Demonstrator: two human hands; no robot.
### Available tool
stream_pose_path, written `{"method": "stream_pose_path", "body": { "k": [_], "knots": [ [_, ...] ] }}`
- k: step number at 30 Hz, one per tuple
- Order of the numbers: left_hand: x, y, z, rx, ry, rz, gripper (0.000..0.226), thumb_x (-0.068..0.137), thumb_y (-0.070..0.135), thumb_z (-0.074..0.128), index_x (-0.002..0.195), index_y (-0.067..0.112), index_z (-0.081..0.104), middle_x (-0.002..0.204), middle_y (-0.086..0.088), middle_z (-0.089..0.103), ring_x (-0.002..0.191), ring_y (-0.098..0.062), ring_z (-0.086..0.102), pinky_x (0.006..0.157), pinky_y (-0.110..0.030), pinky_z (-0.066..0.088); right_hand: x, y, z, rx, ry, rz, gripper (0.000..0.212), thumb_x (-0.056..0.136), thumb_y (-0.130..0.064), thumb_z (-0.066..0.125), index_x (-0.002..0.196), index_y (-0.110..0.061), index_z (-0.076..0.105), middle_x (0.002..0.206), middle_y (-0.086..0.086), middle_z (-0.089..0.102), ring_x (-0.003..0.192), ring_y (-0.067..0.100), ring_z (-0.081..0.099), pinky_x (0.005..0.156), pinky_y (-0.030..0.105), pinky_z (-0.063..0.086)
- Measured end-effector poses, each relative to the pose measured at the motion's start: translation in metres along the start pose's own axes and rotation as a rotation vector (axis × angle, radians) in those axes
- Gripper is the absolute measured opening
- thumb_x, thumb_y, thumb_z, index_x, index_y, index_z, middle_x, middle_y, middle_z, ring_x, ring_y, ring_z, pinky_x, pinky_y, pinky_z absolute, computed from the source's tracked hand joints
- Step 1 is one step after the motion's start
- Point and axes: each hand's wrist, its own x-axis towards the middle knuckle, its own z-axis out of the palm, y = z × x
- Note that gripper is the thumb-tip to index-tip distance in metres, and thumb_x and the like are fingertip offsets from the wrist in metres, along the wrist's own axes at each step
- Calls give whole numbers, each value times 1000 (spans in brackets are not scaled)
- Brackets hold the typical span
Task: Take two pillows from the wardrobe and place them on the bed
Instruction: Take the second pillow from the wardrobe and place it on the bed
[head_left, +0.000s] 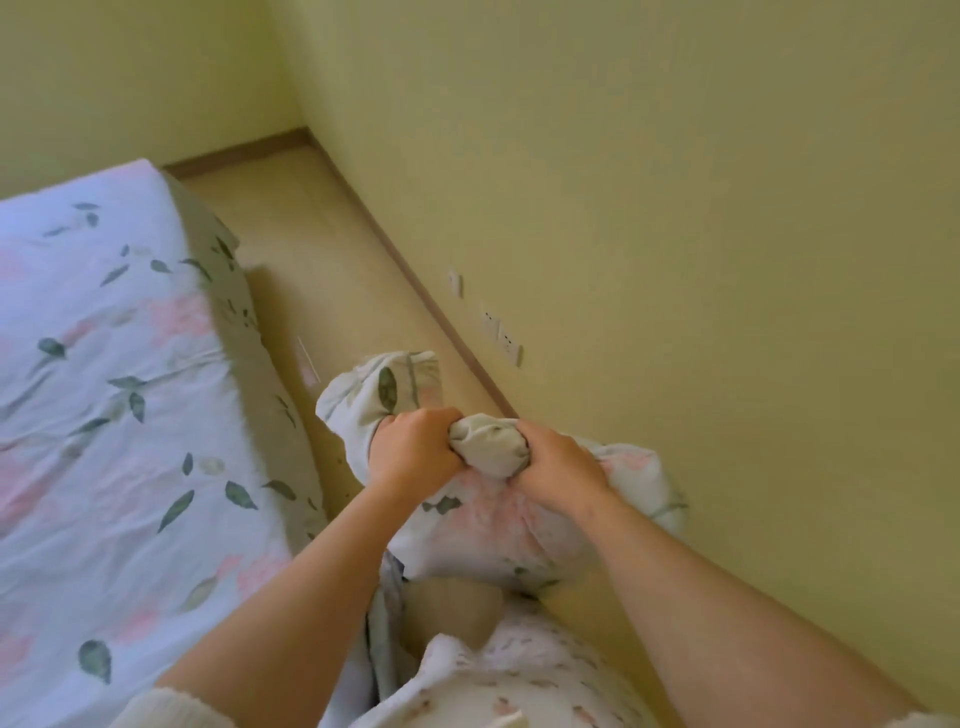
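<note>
- White cloth printed with green leaves and pink blotches: the pillow bundle (483, 535), held in the air above the floor (332, 270), between the bed (104, 364) and the wall (675, 208). Whether it is one pillow or two cannot be told.
- Left hand (415, 452): fingers (436, 421) curled tight round a gathered fold of the bundle. One puffed end rises beyond the knuckles.
- Right hand (558, 467): fingers (524, 441) curled round the same twisted knot of cloth, just beside the left hand. The bulk of the bundle hangs beneath the palm and wrist.
- Bed: covered with a sheet of matching print, to the left of the hands and apart from the bundle.
- Wall sockets (501, 335): set low on the wall, beyond the bundle.
</note>
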Motion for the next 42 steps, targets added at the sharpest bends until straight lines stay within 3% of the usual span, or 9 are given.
{"method": "stream_pose_path", "body": {
  "k": [6,10,14,20,27,31,35,38,42],
  "knots": [
    [88,2,-21,59,85,-123,12,73,24,65,84,21,68,77,-1,69,77,-23,63,77,-33,47,97,-19,-44,8,-117,-104,49,81,-31,57,125,-45,45,121,-2,65,105,27,61,84,36,51],
    [135,-23,-39,7,296,-257,6,65,22,66,67,16,67,58,-5,65,56,-25,63,63,-33,51,162,-54,-60,-58,-151,-211,47,82,-26,55,125,-43,48,121,-3,65,106,25,61,83,32,48],
    [161,-55,-71,-9,196,-344,16,76,26,66,87,15,69,80,-7,71,76,-26,63,71,-32,45,211,-94,-62,-143,-205,-272,42,85,-26,52,125,-37,47,121,3,64,105,29,60,76,30,41],
    [226,-112,-113,-65,259,-418,13,78,27,65,86,18,68,81,-5,70,71,-20,56,70,-26,38,298,-164,-60,-188,-268,-313,45,85,-26,53,129,-37,46,124,2,64,113,27,58,87,33,46],
    [315,-216,-203,-75,222,-464,17,76,28,66,84,13,68,82,-9,72,71,-23,59,67,-29,43,419,-287,-45,-228,-369,-317,33,81,-24,57,114,-22,55,113,6,66,102,29,62,81,34,49],
    [360,-257,-239,-84,253,-466,17,78,29,65,87,16,69,84,-8,73,74,-25,63,67,-28,43,473,-338,-40,-224,-371,-336,41,80,-26,56,120,-32,51,116,3,66,105,27,62,87,39,52],
    [408,-285,-263,-99,281,-422,25,80,26,64,105,25,68,90,-5,73,83,-24,64,71,-25,41,525,-365,-41,-224,-338,-346,44,83,-30,55,126,-34,48,122,2,64,108,27,60,89,37,50],
    [455,-308,-278,-93,282,-435,19,79,23,63,97,22,69,87,-7,73,82,-26,65,77,-32,48,573,-387,-48,-231,-314,-348,43,84,-31,54,126,-36,46,124,0,63,109,26,59,87,34,49],
    [529,-338,-298,-78,304,-473,10,77,22,64,82,14,67,78,-8,71,75,-26,65,73,-33,50,652,-419,-61,-250,-299,-396,38,84,-32,53,122,-34,48,119,0,65,104,27,61,85,36,51]
  ]
}}
